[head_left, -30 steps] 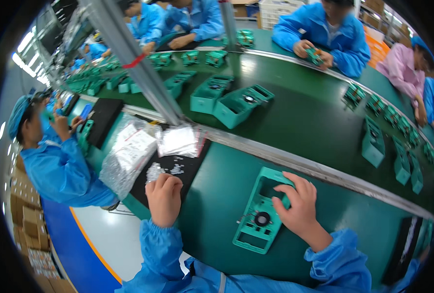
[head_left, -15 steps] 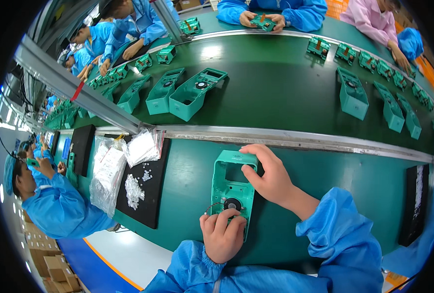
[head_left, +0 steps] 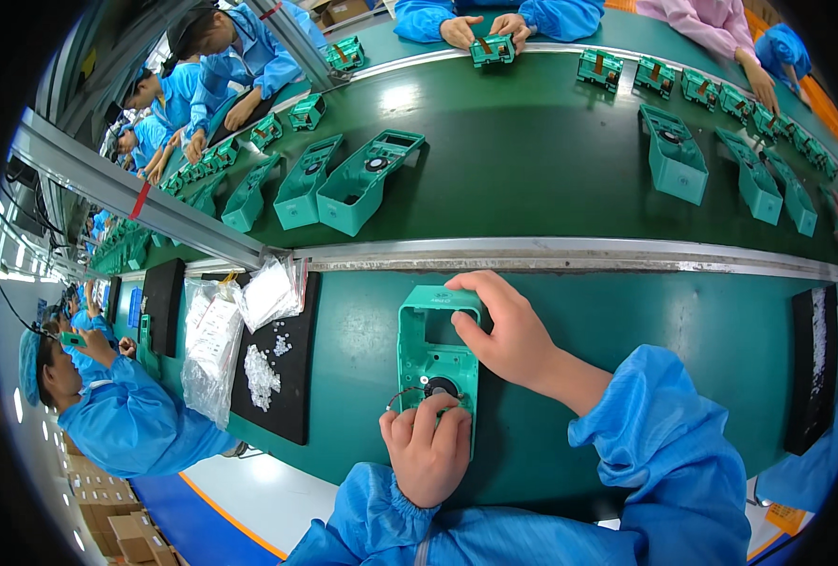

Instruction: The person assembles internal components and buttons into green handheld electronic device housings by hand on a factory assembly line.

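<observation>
The case [head_left: 437, 356] is lying at the frame's lower centre. The right hand [head_left: 511, 332] is clamping its corner, usefully steadying; the left hand [head_left: 427, 455], whose grip I cannot tell, should be sparing the speaker [head_left: 442, 385].

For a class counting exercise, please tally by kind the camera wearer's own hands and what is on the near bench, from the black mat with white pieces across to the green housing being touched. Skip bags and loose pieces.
Bare left hand and bare right hand: 2
Open green plastic housing: 1
Round black part inside it: 1
Black rectangular mat: 1
Total: 5
</observation>
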The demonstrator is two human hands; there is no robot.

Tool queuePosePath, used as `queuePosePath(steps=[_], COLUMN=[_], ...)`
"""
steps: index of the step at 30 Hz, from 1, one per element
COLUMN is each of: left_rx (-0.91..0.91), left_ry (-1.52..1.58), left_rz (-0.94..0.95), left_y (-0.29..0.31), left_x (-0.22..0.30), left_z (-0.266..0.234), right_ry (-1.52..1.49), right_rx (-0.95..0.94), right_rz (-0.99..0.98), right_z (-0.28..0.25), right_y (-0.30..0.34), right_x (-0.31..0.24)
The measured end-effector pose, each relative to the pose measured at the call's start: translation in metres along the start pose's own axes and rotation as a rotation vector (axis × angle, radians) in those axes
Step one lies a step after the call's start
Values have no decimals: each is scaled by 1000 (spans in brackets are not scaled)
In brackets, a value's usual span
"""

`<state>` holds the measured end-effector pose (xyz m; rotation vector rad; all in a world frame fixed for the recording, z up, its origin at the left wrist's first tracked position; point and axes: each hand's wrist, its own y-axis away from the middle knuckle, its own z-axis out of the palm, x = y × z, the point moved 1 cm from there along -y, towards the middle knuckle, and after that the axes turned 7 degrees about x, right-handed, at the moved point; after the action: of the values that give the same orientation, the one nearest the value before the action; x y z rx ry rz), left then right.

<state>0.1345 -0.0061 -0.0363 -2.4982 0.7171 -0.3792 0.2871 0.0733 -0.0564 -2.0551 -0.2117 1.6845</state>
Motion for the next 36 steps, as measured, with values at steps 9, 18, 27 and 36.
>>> queuePosePath(steps=[9,18,27,36], left_rx=[-184,-173,-160,-53], left_ry=[175,262,216,219], left_rz=[-206,-218,-151,-128], left_y=[-18,-7,-10,-8], left_x=[-2,-9,-10,-10], left_z=[-9,-7,-5,0], right_ry=[4,20,34,184], right_rx=[10,6,9,-14], right_rz=[-25,-29,-53,-70], right_z=[4,6,6,3], right_y=[-1,1,1,-8], right_x=[4,4,7,-4])
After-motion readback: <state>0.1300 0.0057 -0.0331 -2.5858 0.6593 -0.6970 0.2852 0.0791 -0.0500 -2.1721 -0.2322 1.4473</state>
